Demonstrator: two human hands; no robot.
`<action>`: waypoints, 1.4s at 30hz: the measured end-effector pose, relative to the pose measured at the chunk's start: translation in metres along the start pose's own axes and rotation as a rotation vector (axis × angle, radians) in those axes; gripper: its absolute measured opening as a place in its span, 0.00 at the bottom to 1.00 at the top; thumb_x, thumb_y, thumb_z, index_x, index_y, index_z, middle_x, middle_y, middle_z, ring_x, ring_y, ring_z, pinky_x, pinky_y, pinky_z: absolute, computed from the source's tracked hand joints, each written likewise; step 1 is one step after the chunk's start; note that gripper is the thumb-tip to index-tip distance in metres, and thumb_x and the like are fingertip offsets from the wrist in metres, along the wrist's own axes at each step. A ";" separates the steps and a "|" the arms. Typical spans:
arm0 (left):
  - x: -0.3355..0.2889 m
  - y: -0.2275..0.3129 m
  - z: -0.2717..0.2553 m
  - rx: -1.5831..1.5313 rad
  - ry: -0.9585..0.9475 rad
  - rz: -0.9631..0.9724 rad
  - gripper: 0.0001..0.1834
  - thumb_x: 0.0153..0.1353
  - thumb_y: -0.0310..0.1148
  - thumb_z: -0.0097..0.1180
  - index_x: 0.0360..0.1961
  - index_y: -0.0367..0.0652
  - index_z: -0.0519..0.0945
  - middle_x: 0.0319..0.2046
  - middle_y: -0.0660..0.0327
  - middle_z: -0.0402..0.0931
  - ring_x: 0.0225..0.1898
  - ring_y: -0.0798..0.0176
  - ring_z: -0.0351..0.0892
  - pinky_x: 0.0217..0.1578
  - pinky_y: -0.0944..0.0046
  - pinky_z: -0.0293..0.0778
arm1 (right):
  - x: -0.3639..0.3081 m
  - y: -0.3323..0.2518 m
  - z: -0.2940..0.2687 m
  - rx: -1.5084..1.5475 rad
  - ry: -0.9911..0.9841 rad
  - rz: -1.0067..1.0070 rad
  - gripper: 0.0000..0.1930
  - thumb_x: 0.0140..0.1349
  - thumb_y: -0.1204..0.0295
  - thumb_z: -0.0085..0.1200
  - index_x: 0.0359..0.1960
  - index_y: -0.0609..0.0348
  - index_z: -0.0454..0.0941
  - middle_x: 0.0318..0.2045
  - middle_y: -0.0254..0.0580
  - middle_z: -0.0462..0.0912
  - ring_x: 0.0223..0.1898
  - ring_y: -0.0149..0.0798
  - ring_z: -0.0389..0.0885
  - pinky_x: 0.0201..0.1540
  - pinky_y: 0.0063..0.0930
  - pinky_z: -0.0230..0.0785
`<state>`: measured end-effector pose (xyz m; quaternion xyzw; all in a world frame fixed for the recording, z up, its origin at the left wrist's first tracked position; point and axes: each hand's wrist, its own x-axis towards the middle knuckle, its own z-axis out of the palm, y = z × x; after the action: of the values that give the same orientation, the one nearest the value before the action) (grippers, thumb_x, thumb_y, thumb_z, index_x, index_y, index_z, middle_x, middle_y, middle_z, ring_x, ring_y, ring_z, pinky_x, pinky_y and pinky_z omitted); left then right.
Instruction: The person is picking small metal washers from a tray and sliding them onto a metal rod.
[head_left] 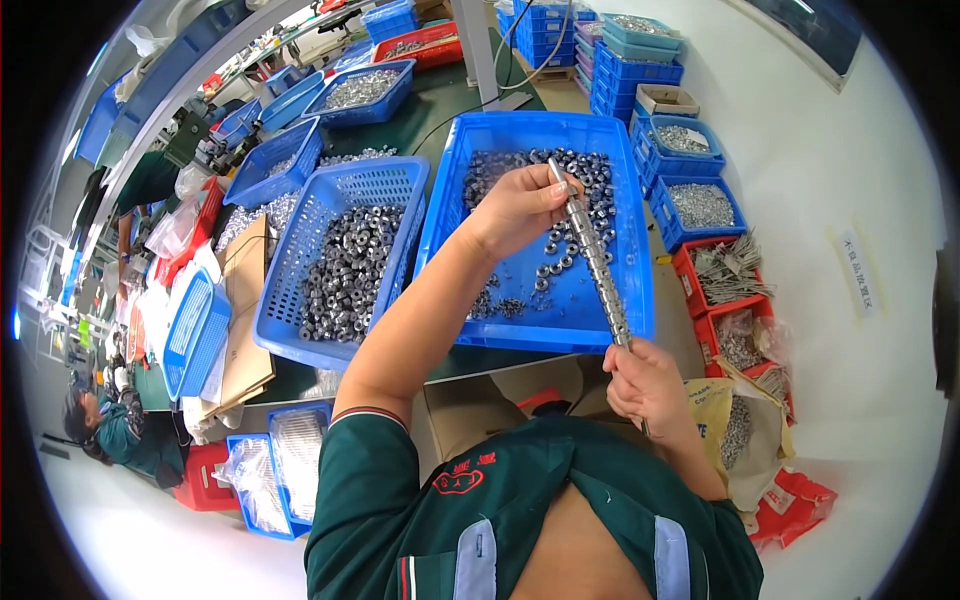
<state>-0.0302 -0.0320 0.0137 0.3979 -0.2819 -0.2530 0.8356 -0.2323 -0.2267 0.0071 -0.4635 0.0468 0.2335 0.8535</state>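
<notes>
A metal rod slants across the blue tray, with several shiny metal rings strung along it. My right hand is closed around its lower end, near my body. My left hand pinches the rod close to its upper tip; whether a ring is between those fingers is hidden. Beneath the hands, the tray holds many dark metal rings, mostly heaped toward its far side, with a few loose ones and tiny bits nearer me. To the left, a perforated blue basket is filled with similar rings.
Blue baskets of metal parts stand farther back on the green table. Stacked blue crates and red bins of thin rods line the right wall. Flattened cardboard lies at left. Another person sits at far left.
</notes>
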 end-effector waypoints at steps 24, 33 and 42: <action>-0.006 -0.025 -0.054 1.686 0.020 -0.398 0.12 0.46 0.40 0.61 0.31 0.46 0.81 0.29 0.57 0.80 0.34 0.56 0.79 0.37 0.60 0.73 | -0.009 0.007 -0.025 0.038 0.099 -0.051 0.10 0.67 0.68 0.43 0.32 0.62 0.67 0.08 0.24 0.55 0.06 0.19 0.49 0.10 0.15 0.42; -0.007 -0.055 -0.049 1.893 -0.018 -0.606 0.17 0.42 0.44 0.64 0.31 0.46 0.80 0.29 0.56 0.78 0.35 0.52 0.78 0.36 0.56 0.72 | -0.011 0.008 -0.028 0.042 0.088 -0.022 0.10 0.67 0.68 0.43 0.32 0.62 0.68 0.08 0.24 0.54 0.06 0.19 0.49 0.10 0.16 0.42; -0.006 -0.049 -0.036 1.820 -0.158 -0.688 0.15 0.39 0.39 0.65 0.29 0.45 0.81 0.27 0.55 0.79 0.34 0.53 0.79 0.35 0.56 0.73 | -0.012 0.010 -0.031 0.037 0.076 -0.016 0.10 0.67 0.68 0.43 0.32 0.62 0.67 0.08 0.24 0.55 0.06 0.19 0.50 0.10 0.16 0.42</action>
<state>-0.0199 -0.0362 -0.0464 0.9336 -0.2932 -0.1945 0.0682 -0.2430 -0.2518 -0.0145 -0.4564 0.0799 0.2077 0.8615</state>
